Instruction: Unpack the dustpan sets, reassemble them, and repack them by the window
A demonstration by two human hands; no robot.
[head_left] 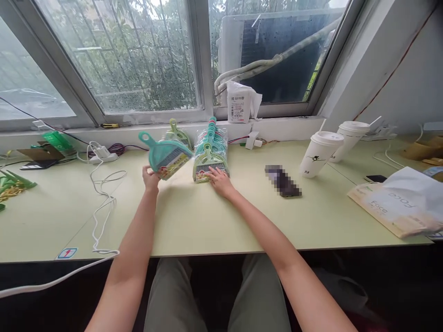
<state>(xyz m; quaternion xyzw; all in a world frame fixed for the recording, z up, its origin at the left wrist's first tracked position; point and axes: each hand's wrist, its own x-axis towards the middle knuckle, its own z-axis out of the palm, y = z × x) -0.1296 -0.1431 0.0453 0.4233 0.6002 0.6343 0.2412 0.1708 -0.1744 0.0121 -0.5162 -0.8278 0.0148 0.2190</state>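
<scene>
My left hand [151, 179] is closed on the lower left edge of a teal dustpan and brush set [166, 157], which it holds tilted above the table. Grey bristles and a colourful label show on that set. My right hand [219, 180] lies with fingers spread on the front of a green dustpan and brush set [206, 159], touching its label. Behind this green set, several teal and red-handled sets [212, 133] in clear wrap stand in a row toward the window. Another green set [177, 133] is partly hidden behind the teal one.
Two white paper cups [320, 154] with straws and a blurred phone [283, 181] are on the right, near a pack of face tissues [394, 203]. A white cable [104, 203] runs over the left side. A torn white package [240, 103] stands on the sill.
</scene>
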